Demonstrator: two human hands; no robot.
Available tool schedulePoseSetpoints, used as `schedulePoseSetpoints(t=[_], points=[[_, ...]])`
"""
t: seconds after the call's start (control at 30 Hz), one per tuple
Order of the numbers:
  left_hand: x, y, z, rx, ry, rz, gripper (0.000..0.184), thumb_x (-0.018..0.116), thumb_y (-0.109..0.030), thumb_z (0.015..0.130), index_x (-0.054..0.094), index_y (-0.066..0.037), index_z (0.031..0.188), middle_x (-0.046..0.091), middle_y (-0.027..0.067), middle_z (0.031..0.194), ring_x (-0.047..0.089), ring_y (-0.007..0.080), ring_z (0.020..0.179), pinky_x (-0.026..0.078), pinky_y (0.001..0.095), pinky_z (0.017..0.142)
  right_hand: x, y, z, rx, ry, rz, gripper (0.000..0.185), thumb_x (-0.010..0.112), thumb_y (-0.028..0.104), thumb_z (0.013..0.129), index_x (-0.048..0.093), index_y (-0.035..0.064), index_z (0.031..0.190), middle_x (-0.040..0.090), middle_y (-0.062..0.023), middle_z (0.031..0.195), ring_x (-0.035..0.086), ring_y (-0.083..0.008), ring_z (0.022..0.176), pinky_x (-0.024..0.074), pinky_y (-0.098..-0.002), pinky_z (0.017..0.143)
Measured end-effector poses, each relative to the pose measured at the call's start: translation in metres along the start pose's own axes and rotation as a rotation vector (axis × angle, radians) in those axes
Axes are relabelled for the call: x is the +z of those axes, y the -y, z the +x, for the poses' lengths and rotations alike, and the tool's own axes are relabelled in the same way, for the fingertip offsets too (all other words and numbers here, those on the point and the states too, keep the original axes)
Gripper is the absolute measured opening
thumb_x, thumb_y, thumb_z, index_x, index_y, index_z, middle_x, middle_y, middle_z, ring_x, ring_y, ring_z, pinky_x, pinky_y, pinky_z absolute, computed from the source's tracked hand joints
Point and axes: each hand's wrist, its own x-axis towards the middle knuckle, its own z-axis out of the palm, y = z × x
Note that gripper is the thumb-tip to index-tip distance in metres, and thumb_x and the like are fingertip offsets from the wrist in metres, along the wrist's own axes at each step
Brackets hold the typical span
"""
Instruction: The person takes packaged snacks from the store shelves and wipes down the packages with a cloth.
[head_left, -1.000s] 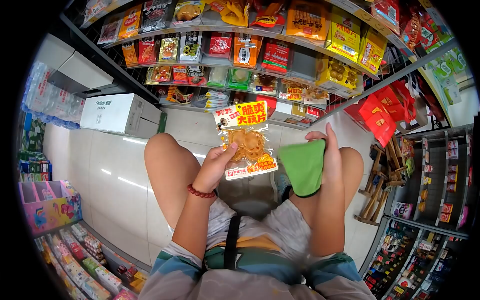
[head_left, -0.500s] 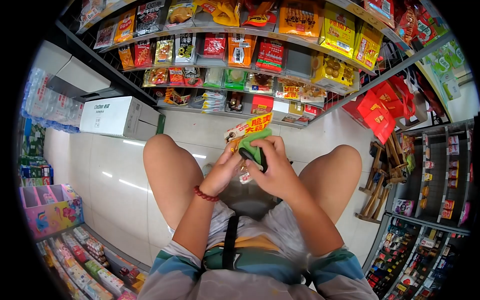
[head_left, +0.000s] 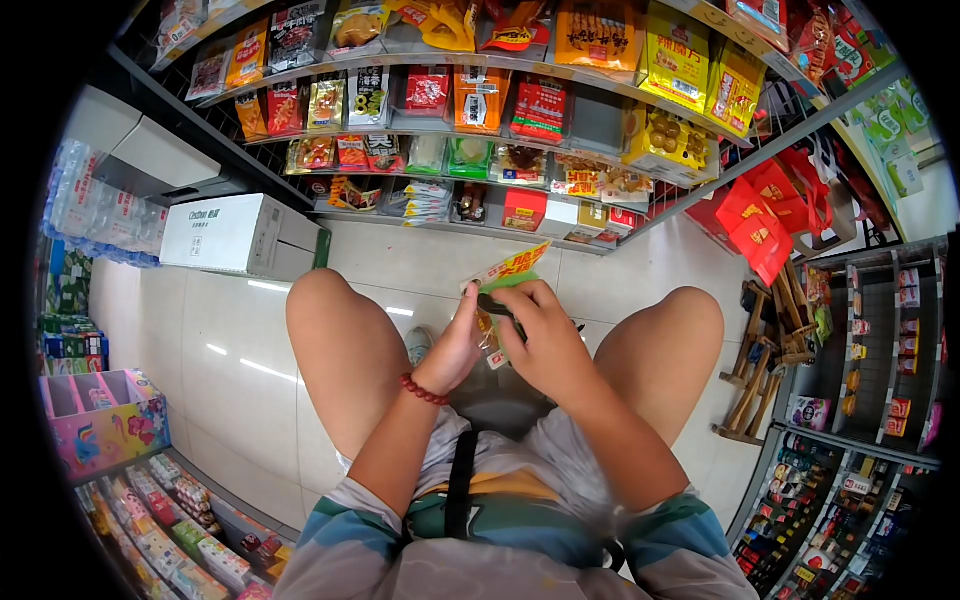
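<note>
Between my knees, both hands are at a snack packet [head_left: 522, 260] with yellow and red lettering. My left hand [head_left: 452, 345], with a red bead bracelet at the wrist, is closed on the packet's left side, fingers pointing up. My right hand [head_left: 542, 335] is closed on a green cloth [head_left: 522, 284] that lies against the packet's face. A dark object [head_left: 494, 304] shows under the right fingers; I cannot make out its kind. Below the hands hangs a partly see-through lower part of the packet, largely covered by the fingers.
Ahead stand shelves [head_left: 400, 135] of bagged snacks. To the left are a white carton [head_left: 220, 235] and shrink-wrapped water bottles [head_left: 100, 205]. Wooden folding stools [head_left: 755, 385] lean at the right, below red bags [head_left: 760, 220]. Further racks [head_left: 860, 350] stand at the right edge.
The packet has tilted and dropped slightly, and less of its front shows. My left hand has straightened along its side. My right hand and the cloth have shifted a little over it.
</note>
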Motion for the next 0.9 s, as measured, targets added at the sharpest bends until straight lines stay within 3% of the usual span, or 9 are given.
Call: schedulePoseSetpoints(t=[0.17,0.37,0.43,0.57,0.73,0.9], points=[[-0.004,0.002,-0.001,-0.04,0.063,-0.154,0.073,0.028,-0.063,0.107,0.04,-0.006,0.151,0.053,0.0131,0.144,0.052,0.026,0.134,0.041,0.0437,0.113,0.007,0.006,-0.001,-0.088,0.037,-0.033,0.034,0.069,0.005,0.086,0.066,0.0058,0.121,0.057,-0.0164,0.114,0.065,-0.0362,0.095,0.0558,-0.0426,0.078],[0.001,0.0,-0.004,0.023,-0.001,-0.248,0.067,0.03,-0.059,0.108,0.044,-0.007,0.149,0.056,0.0121,0.143,0.056,0.0251,0.131,0.043,0.0423,0.112,0.004,0.008,0.002,-0.057,0.165,-0.025,0.039,0.073,0.007,0.083,0.064,0.0056,0.12,0.055,-0.0138,0.115,0.065,-0.0332,0.1,0.0543,-0.0414,0.085],[-0.008,-0.001,-0.002,0.079,0.067,-0.453,0.063,0.033,-0.053,0.109,0.046,-0.005,0.147,0.059,0.0128,0.141,0.058,0.0257,0.129,0.043,0.0431,0.112,0.004,0.005,0.001,-0.1,0.211,-0.052,0.038,0.073,0.008,0.082,0.064,0.0067,0.119,0.055,-0.0135,0.115,0.064,-0.0332,0.101,0.0545,-0.041,0.086],[-0.023,-0.001,0.005,0.119,0.118,-0.472,0.059,0.033,-0.047,0.11,0.046,-0.004,0.147,0.057,0.0144,0.143,0.056,0.0286,0.132,0.043,0.0454,0.113,0.004,0.001,-0.004,-0.114,0.244,-0.058,0.037,0.074,0.01,0.082,0.064,0.0068,0.118,0.055,-0.0134,0.115,0.064,-0.0334,0.102,0.0548,-0.0409,0.086],[-0.014,-0.005,0.006,0.148,0.004,-0.433,0.058,0.031,-0.045,0.111,0.042,-0.003,0.15,0.057,0.0162,0.144,0.057,0.0306,0.132,0.042,0.0473,0.114,-0.003,0.003,-0.003,0.021,0.254,-0.044,0.037,0.075,0.012,0.082,0.064,0.0061,0.117,0.056,-0.0129,0.115,0.065,-0.0339,0.099,0.0556,-0.0416,0.085],[-0.019,-0.012,0.007,0.137,0.036,-0.472,0.06,0.031,-0.047,0.111,0.04,-0.004,0.152,0.054,0.0166,0.148,0.052,0.031,0.137,0.042,0.0476,0.115,-0.012,-0.012,-0.002,0.086,0.159,-0.093,0.033,0.073,0.011,0.084,0.065,0.0049,0.116,0.058,-0.0142,0.112,0.066,-0.0351,0.094,0.0557,-0.0419,0.082]])
